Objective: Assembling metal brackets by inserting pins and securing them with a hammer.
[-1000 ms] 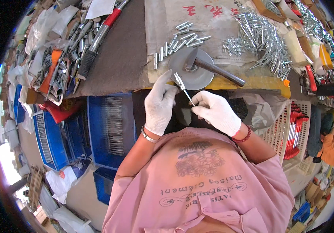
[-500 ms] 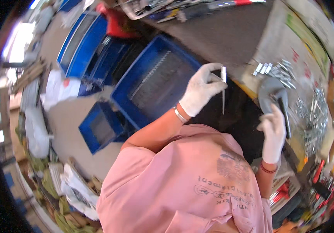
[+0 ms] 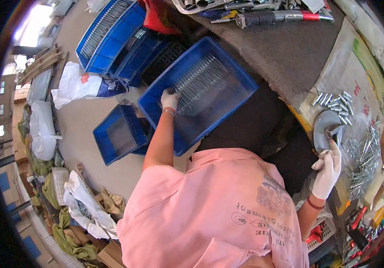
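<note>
My left hand (image 3: 170,99), in a white glove, reaches into a large blue bin (image 3: 238,102) at its left end. Its fingers are down at a row of thin metal rods (image 3: 201,77) and look dark and hidden, so I cannot make out whether they grip one. At the right, my gloved right hand (image 3: 328,170) is beside a grey rounded metal device (image 3: 324,123). Its index finger stretches up to a dark part of that device, while the other fingers curl in. Whatever they close on is hidden.
Short metal sleeves (image 3: 337,105) lie behind the grey device, and a heap of thin metal pins (image 3: 362,163) is to its right. A smaller blue bin (image 3: 119,136) stands left of the large one. Tools (image 3: 281,17) lie on the far bench.
My left hand has swung left and down into the large blue bin; the rod with a thicker end that it held up no longer shows. My right hand remains beside the grey device.
</note>
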A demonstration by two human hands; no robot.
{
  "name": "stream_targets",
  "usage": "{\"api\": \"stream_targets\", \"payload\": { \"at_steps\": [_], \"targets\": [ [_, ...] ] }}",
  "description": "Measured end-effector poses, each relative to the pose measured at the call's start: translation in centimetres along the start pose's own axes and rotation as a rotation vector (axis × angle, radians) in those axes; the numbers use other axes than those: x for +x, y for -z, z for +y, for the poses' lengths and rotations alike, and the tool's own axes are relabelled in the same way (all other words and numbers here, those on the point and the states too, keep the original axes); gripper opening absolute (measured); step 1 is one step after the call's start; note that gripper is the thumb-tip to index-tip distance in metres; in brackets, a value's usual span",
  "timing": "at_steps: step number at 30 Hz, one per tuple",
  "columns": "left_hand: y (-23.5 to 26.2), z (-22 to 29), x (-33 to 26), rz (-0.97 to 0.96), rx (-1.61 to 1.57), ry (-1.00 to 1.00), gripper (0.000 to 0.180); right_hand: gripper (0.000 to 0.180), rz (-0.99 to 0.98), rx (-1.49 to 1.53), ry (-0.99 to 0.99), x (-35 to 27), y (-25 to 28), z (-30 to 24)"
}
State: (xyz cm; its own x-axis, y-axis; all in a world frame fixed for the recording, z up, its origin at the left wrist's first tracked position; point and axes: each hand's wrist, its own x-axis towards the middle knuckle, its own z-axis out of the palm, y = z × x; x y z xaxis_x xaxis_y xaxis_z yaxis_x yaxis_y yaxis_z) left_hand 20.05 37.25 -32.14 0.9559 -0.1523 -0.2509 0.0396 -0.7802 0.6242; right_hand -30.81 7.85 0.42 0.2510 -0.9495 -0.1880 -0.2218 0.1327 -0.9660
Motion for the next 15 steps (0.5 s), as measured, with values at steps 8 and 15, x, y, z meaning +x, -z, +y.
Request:
{"api": "stream_targets", "payload": {
  "at_steps": [8, 15],
  "targets": [
    [1.9, -3.0, 1.1, 0.127, 0.221, -0.152, 0.044, 0.039, -0.032, -0.009, -0.009, 0.2, 0.2, 0.3],
    [5.3, 25.0, -10.1, 0.223, -0.292, -0.680, 0.020, 0.034, -0.133, 0.142, -0.061, -0.1, 0.8, -0.2]
  ]
}}
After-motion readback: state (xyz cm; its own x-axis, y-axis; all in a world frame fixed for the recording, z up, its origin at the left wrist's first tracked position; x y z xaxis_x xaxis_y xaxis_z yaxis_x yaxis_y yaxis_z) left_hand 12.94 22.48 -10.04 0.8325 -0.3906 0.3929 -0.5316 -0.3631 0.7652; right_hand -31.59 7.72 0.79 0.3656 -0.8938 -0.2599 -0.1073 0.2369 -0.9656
